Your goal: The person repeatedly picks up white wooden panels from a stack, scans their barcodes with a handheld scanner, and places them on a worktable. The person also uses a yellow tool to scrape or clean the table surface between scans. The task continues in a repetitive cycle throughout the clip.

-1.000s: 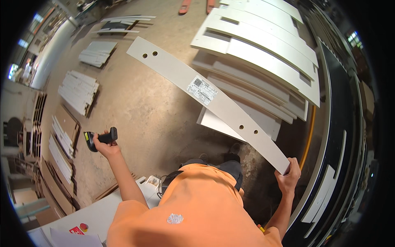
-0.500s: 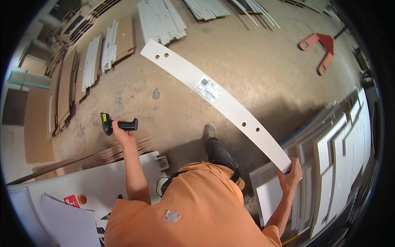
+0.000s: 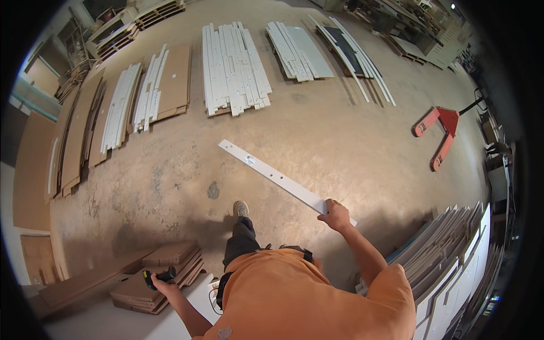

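Note:
My right hand [image 3: 335,216] is closed round the near end of a long white board [image 3: 300,191]. This narrow board slants away to the far left, held above the floor. Small round holes and a printed label [image 3: 249,160] show on its face. At the lower left, my left hand [image 3: 164,287] is wrapped round a black barcode scanner [image 3: 166,275] with a yellow patch on its head. The scanner appears over a stack of brown cardboard [image 3: 136,289]; whether it touches cannot be told.
White strips [image 3: 233,68] lie in piles across the floor ahead, several on cardboard. A red pallet jack [image 3: 447,122] stands at the right. Many white panels [image 3: 453,277] are stacked upright at my lower right. A white table [image 3: 192,300] is beside my left arm.
The view has swung to show more floor ahead. The board points farther away from me and its label looks smaller. My left hand has moved the scanner down toward the cardboard stack.

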Tool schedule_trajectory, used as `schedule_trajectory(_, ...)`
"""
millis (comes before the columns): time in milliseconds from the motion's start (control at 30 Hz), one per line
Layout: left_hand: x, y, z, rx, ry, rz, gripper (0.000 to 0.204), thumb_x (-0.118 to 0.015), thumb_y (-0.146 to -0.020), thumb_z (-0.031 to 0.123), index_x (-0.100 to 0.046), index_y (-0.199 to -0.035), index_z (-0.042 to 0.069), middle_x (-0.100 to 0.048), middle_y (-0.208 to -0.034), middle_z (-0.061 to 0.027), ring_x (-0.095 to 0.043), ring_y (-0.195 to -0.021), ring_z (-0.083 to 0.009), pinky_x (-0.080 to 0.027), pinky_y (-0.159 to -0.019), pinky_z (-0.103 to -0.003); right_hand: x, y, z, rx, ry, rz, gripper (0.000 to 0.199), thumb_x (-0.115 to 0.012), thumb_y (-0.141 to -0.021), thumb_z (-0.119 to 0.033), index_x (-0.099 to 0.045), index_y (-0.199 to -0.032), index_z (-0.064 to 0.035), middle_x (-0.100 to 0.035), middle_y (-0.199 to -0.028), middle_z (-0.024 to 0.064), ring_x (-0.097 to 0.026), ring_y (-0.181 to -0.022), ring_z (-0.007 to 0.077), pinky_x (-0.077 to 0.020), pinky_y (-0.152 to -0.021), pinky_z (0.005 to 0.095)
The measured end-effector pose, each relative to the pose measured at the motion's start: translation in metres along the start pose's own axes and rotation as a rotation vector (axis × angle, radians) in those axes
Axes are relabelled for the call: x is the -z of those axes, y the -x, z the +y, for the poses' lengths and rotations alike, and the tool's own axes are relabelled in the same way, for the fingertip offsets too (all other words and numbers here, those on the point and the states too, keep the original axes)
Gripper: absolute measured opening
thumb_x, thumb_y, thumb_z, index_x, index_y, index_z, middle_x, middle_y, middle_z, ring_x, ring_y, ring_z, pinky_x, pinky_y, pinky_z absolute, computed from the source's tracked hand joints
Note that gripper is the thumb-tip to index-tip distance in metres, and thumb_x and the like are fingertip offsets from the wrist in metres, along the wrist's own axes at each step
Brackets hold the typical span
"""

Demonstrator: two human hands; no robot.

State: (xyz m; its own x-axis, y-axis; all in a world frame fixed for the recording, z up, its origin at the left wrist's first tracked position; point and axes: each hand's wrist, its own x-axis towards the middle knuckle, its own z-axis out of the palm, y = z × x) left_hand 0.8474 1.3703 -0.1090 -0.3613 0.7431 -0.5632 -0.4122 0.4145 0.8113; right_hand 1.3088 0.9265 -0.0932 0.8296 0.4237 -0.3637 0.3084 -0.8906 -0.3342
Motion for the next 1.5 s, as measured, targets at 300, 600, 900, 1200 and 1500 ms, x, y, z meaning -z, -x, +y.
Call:
schedule_trajectory(300, -0.345, 0.029, -0.062, 0.196, -0.500, -0.446, 0.029, -0.070, -0.083, 0.036, -0.058, -0.090, 0.010, -0.058, -0.075, -0.0019, -0.053, -0.052, -0.0142, -0.036, -0.040, -0.028, -0.132, -0.039, 0.044, -0.820, -0.259, -0.378, 0.042, -0.087, -0.067, -0.035, -0.074, -0.083, 0.0014, -0.074, -0.080, 0.0155, -0.073, -0.072, 0.0242, -0.0579, -0.066, 0.0377)
schedule_trajectory(600, -0.628, 0.236, -0.214, 0.314, -0.841, -1.002, 0.023, -0.070, -0.083, 0.026, -0.062, -0.092, 0.007, -0.064, -0.073, -0.0057, -0.059, -0.053, -0.0109, -0.031, -0.034, -0.024, -0.172, -0.107, 0.157, -1.335, -0.847, -0.379, 0.030, -0.086, -0.071, -0.029, -0.073, -0.079, -0.0040, -0.072, -0.084, 0.0111, -0.066, -0.068, 0.0245, -0.0550, -0.064, 0.0398)
schedule_trajectory(900, -0.732, 0.441, -0.319, 0.523, -1.219, -1.396, 0.024, -0.069, -0.084, 0.032, -0.063, -0.084, 0.009, -0.067, -0.071, -0.0056, -0.048, -0.041, -0.0074, -0.031, -0.035, -0.022, -0.003, -0.322, 0.187, -0.954, -0.752, -0.390, 0.043, -0.088, -0.065, -0.035, -0.073, -0.080, 0.0021, -0.071, -0.079, 0.0131, -0.067, -0.067, 0.0249, -0.0536, -0.065, 0.0398)
schedule_trajectory(1200, -0.896, 0.509, -0.407, 0.594, -1.238, -1.436, 0.028, -0.071, -0.082, 0.035, -0.064, -0.086, 0.008, -0.067, -0.074, -0.0062, -0.055, -0.049, -0.0098, -0.036, -0.040, -0.024, 0.166, -0.560, 0.187, -0.796, -0.294, -0.235, 0.064, -0.083, -0.068, -0.047, -0.066, -0.108, 0.0000, -0.073, -0.098, 0.0187, -0.071, -0.092, 0.0325, -0.0568, -0.081, 0.0424)
schedule_trajectory(1500, -1.120, 0.578, -0.496, 0.754, -1.228, -1.370, 0.026, -0.067, -0.083, 0.037, -0.064, -0.087, 0.011, -0.067, -0.074, -0.0040, -0.053, -0.047, -0.0082, -0.032, -0.039, -0.024, 0.277, -0.764, 0.235, -0.791, -0.195, -0.223, 0.063, -0.083, -0.068, -0.042, -0.062, -0.110, 0.0013, -0.072, -0.098, 0.0213, -0.072, -0.090, 0.0349, -0.0572, -0.079, 0.0432)
